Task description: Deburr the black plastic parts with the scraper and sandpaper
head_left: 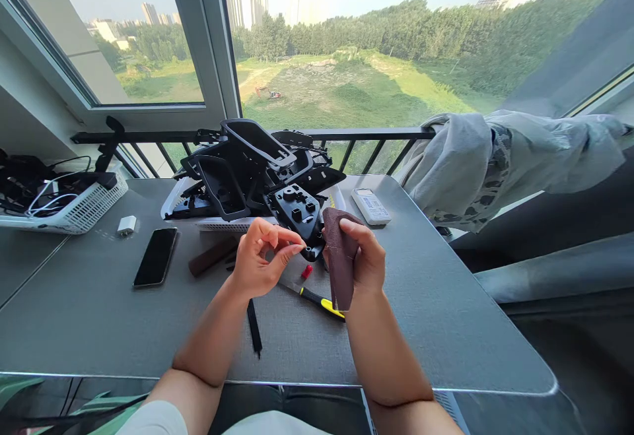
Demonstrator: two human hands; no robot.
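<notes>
Holding the brown piece (pixel 341 267) right of centre, our right hand (pixel 369 260) curls round it; our left hand (pixel 260 260) presses finger to thumb, on what, if anything, we cannot tell. We seem partway: the knife (pixel 312 296) lies unheld, lower centre.

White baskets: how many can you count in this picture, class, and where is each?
2: one basket at the far left, another mid-table under the black parts. That pile may hide more.
</notes>
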